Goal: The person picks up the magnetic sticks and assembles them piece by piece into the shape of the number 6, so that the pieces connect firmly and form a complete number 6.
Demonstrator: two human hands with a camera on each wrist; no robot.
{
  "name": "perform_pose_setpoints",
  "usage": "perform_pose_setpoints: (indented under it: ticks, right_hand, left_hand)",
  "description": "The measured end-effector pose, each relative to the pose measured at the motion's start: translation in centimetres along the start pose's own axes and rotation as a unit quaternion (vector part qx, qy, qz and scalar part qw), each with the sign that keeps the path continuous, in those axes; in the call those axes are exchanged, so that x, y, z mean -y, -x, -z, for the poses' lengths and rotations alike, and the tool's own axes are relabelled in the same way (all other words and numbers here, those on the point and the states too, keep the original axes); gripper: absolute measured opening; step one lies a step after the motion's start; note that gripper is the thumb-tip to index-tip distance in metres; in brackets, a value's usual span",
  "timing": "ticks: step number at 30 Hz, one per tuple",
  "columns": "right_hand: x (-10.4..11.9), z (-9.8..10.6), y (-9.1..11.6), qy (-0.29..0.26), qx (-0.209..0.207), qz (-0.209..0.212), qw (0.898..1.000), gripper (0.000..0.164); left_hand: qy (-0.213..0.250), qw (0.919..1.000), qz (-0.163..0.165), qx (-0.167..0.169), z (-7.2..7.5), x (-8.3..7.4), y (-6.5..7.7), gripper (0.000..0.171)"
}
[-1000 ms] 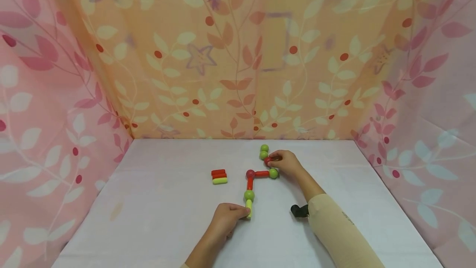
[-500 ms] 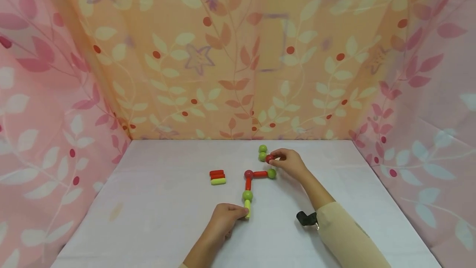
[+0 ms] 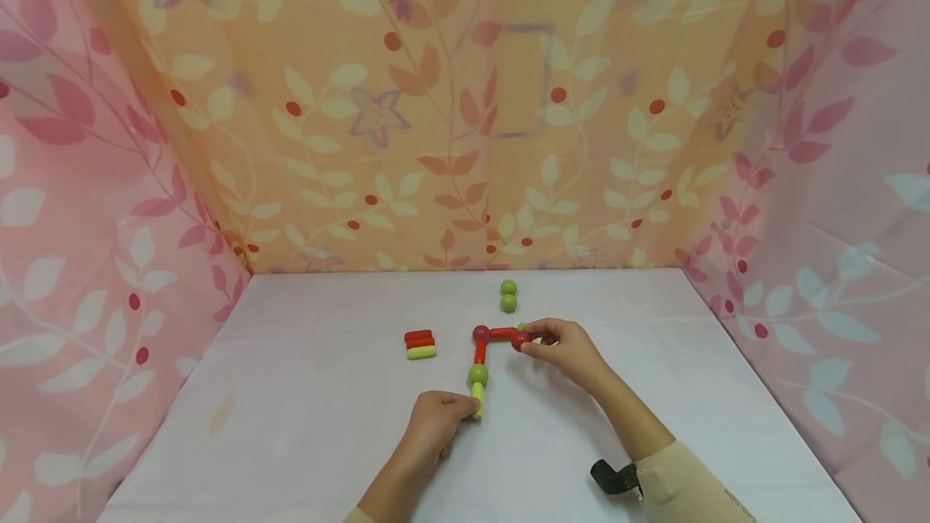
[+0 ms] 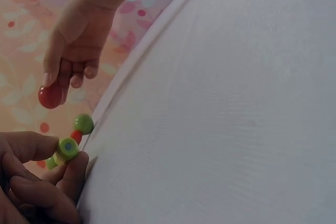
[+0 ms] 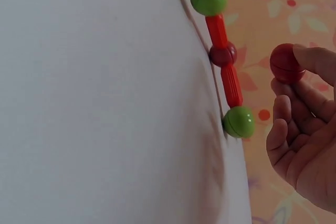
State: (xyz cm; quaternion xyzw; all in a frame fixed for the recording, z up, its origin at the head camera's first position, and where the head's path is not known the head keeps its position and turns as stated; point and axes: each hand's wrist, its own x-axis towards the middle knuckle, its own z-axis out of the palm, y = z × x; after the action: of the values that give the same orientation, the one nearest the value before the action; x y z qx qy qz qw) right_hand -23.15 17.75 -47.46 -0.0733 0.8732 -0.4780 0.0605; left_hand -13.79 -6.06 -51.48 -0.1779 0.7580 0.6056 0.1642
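My left hand [image 3: 436, 424] pinches a yellow-green rod [image 3: 477, 391] near its free end. That rod joins a green ball [image 3: 478, 375], followed by a red rod [image 3: 480, 353], a dark red ball [image 3: 481, 333] and a second red rod [image 3: 501, 334] turned to the right. At the chain's far end is another green ball [image 5: 239, 122], mostly hidden in the head view. Between thumb and fingers, my right hand [image 3: 570, 352] holds a loose red ball [image 3: 519, 340]. In the right wrist view, this red ball is apart from the chain, above the table.
Two green balls [image 3: 508, 295] touch each other farther back on the white table [image 3: 291, 426]. To the left of the chain lie two red rods [image 3: 419, 339] and a yellow-green rod [image 3: 421, 353], side by side. Patterned curtains [image 3: 450, 103] enclose the back and sides.
My right hand has carried the red ball away from the two green balls, toward the chain's right end. My left hand keeps its pinch on the yellow-green rod.
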Motion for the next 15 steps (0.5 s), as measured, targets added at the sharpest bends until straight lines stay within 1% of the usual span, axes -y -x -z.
perform_pose_setpoints:
  ticks: [5, 8, 12, 15]
  right_hand:
    - [-0.2, -1.1, 1.7, -0.024, 0.038, -0.013, 0.999, 0.036]
    - [-0.3, -1.7, 2.6, -0.033, 0.061, -0.010, 0.998, 0.037]
    - [-0.5, -2.3, 3.5, -0.039, 0.091, 0.000, 0.995, 0.035]
    - [-0.7, -2.8, 4.0, -0.049, 0.115, 0.005, 0.992, 0.032]
  left_hand:
    - [-0.008, 0.9998, 0.012, -0.010, -0.4, -0.5, -0.3, 0.025]
    - [-0.014, 0.9997, 0.018, -0.006, -0.4, -0.9, -0.5, 0.024]
    - [-0.012, 0.9998, 0.012, 0.007, -0.3, -1.1, -0.9, 0.025]
    - [-0.006, 0.9998, 0.002, 0.016, -0.3, -1.2, -1.2, 0.026]
